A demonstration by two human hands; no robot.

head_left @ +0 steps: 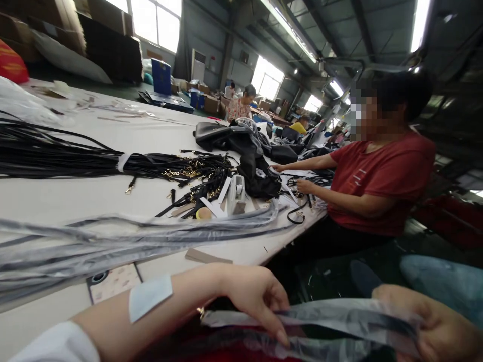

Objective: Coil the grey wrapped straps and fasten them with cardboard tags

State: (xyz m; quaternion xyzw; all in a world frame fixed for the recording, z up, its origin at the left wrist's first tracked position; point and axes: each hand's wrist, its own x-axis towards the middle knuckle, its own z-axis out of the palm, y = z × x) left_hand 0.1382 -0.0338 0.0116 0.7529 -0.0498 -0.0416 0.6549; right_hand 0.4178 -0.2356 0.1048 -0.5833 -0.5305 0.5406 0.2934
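Note:
A dark strap in a clear plastic sleeve stretches between my two hands at the lower right, off the table's front edge. My left hand is closed on one part of it, thumb and fingers pinching the film. Farther right, my right hand has its fingers wrapped round the other part, slightly blurred. A gold clasp shows just below my left wrist. A second run of film hangs under the first. On my left forearm sits a pale blue patch.
Long sleeved straps lie along the table. Behind them are a bundle of black straps with gold clasps, a tape dispenser and black bags. A phone lies near the edge. A person in red works at the right.

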